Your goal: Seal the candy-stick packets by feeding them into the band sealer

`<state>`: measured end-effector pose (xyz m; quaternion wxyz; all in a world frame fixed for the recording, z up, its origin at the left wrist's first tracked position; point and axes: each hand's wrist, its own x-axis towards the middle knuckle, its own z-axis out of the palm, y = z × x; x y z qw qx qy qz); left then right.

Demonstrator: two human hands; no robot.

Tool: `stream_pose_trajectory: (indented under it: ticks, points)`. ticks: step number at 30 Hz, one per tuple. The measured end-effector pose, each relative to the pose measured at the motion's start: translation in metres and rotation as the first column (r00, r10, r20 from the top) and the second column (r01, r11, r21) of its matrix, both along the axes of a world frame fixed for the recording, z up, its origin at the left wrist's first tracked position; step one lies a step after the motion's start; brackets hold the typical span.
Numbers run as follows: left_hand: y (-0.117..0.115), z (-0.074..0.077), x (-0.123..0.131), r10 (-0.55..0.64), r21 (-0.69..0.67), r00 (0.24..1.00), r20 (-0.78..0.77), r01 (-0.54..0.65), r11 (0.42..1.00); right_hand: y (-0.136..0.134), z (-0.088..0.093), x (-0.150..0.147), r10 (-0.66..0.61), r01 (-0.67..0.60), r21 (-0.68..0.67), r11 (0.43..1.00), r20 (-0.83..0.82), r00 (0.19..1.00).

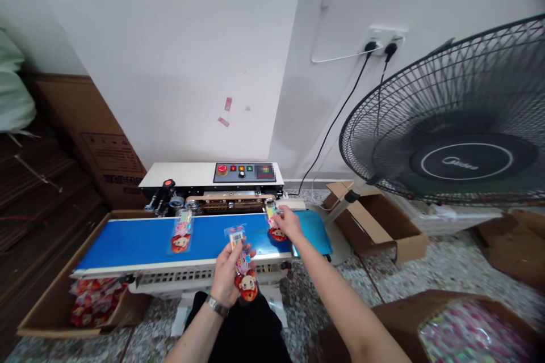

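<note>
My left hand (227,273) is closed around a clear plastic packet (247,282) with a cartoon red-haired figure and a barcode tag, held in front of the conveyor. On the right of the blue belt (145,238), my right hand (289,222) pinches a second packet (277,234) of the same look. Its upper end reaches the rollers of the band sealing machine (191,174). Farther left, another such packet (181,238) lies on the belt with its top at the machine's edge. Part of the right-hand packet is hidden by my fingers.
A large black fan (464,159) stands at the right. Under the belt's left end, a cardboard box (59,326) holds many packets. An open carton (374,238) sits below the fan, and a box with pink-and-green contents (468,332) is at lower right.
</note>
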<state>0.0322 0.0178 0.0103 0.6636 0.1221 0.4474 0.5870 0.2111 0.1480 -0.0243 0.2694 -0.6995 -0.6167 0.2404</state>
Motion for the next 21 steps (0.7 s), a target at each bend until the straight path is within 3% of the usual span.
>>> stream_pose_trajectory:
  ticks: [2, 4, 6, 8, 9, 12, 15, 18, 21]
  points:
    - [0.002, 0.005, 0.000, 0.009, 0.019, 1.000, 0.014, -0.009, 1.000, -0.013, 0.006, -0.015, 0.074, -0.069, 0.089, 0.994, -0.048, 0.996]
    - [0.005, 0.008, 0.002, 0.017, 0.061, 1.000, 0.025, -0.019, 0.998, -0.036, 0.011, -0.030, 0.237, -0.212, 0.130, 0.969, -0.237, 0.942]
    - [0.007, 0.009, 0.005, 0.021, 0.107, 0.999, 0.040, -0.026, 0.994, -0.064, 0.015, -0.043, 0.399, -0.394, 0.115, 0.912, -0.469, 0.788]
    - [0.008, 0.007, 0.009, 0.007, 0.136, 0.999, 0.046, -0.013, 0.991, -0.087, 0.016, -0.052, 0.439, -0.488, 0.100, 0.867, -0.618, 0.652]
    - [0.008, 0.006, 0.011, -0.007, 0.145, 0.999, 0.040, 0.001, 0.989, -0.094, 0.016, -0.054, 0.431, -0.497, 0.094, 0.863, -0.651, 0.625]
    - [0.005, 0.004, 0.012, -0.045, 0.110, 0.999, -0.023, 0.048, 0.993, -0.095, 0.012, -0.043, 0.340, -0.390, 0.082, 0.917, -0.671, 0.659]
    - [0.000, 0.001, 0.004, -0.062, 0.047, 0.994, -0.094, 0.067, 0.997, -0.072, 0.002, -0.015, 0.121, -0.112, 0.057, 0.992, -0.657, 0.744]
    - [-0.008, -0.004, -0.006, -0.101, 0.026, 0.991, -0.092, 0.104, 0.994, -0.045, -0.010, 0.013, -0.139, 0.161, -0.013, 0.987, -0.574, 0.807]
    - [-0.016, -0.011, -0.012, -0.129, -0.009, 0.988, -0.080, 0.128, 0.992, -0.024, -0.015, 0.024, -0.221, 0.225, -0.029, 0.974, -0.330, 0.917]
